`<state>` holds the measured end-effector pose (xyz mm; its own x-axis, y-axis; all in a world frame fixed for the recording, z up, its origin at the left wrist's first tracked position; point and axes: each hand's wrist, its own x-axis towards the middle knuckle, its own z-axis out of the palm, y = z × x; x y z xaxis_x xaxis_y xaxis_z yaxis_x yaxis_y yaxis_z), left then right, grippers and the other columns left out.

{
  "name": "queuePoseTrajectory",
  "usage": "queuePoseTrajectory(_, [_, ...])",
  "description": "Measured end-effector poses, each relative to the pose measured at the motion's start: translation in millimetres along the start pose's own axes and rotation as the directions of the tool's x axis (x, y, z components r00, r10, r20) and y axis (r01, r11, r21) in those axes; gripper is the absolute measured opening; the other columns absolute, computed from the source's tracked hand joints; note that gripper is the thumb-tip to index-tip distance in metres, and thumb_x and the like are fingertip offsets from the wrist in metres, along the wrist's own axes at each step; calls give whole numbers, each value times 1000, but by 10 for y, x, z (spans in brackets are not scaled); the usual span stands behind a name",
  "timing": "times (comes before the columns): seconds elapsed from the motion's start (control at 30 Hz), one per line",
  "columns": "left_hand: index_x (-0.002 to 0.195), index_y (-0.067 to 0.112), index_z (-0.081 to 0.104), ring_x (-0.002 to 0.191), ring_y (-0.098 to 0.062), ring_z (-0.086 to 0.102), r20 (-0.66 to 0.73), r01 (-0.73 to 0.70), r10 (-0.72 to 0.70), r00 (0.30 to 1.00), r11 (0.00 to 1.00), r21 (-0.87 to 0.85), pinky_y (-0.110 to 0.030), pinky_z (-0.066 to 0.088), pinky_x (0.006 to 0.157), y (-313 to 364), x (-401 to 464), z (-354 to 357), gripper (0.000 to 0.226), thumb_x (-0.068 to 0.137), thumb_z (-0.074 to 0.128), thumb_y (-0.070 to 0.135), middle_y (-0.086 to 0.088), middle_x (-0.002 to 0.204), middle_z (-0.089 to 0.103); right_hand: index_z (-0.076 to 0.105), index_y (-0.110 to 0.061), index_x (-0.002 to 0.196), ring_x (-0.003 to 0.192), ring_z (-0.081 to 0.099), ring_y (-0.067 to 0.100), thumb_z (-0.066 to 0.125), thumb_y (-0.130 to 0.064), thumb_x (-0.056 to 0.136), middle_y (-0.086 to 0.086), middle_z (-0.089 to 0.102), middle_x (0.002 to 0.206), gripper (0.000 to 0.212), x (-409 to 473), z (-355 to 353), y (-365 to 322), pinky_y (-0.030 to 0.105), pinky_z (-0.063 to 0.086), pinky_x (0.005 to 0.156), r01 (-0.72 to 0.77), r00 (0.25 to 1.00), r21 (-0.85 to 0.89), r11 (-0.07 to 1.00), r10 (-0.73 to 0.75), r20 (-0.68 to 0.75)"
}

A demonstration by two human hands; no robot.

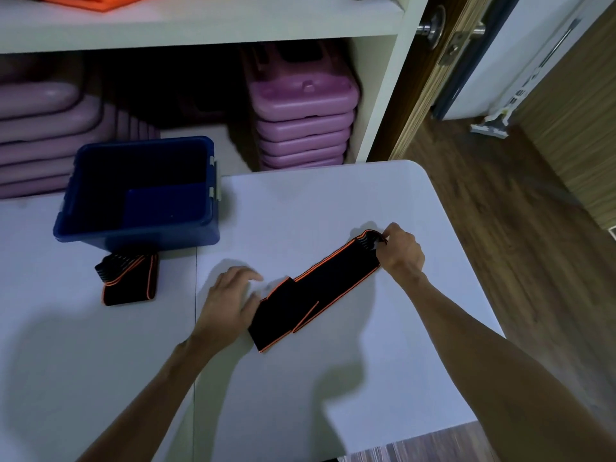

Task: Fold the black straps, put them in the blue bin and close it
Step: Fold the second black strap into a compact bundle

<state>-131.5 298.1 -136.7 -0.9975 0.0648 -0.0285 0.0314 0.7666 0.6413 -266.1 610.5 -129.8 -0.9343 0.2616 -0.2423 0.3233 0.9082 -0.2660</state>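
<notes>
Two straps are out on the tabletop [333, 201], and neither is in the bin yet, so I judge the job under halfway. Nearest me, toward the middle of the tabletop, lies the strap I am working on [316, 291], black with orange edging, stretched on a slant from its near end up toward the right edge. My left hand [230, 301] rests flat and open, fingers spread, against the near end where one layer is already doubled over; it pins the cloth and grips nothing. My right hand [401, 250] is closed in a pinch on the far end of that strap, lifting its ribbed tip slightly off the surface. Further off, toward the left side, the second strap [128, 278] sits as a folded bundle, touching or just beside the near wall of the blue bin [140, 233]; it looks finished and only needs dropping in. The bin stands open at the far left of the tabletop, and I see no strap inside it, though its floor is dark. No lid shows anywhere in view. Left to do: finish this fold, load both straps, find the lid and close the bin. Behind it, purple cases [303, 128] are stacked in the shelf.
</notes>
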Motion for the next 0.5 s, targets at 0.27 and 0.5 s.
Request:
queuePoseTrajectory(0.27, [125,23,55,129,-23,44,399,-536,407,822,791,296,-34,21,104,509,276,445,56,80,53,56,1,122,59,58,-12,110,74,53,27,50,-25,98,11,65,98,20,17,42,15,35,46,64,8,1000,-21,1000,-8,12])
queuePoseTrajectory(0.5, [97,26,61,88,-15,50,365,-531,422,830,799,283,-34,37,94,251,-33,66,33,83,50,55,6,93,52,61,-10,107,74,55,28,51,-21,96,12,65,95,18,87,-24,153,34,46,63,-35,999,-8,999,35,18])
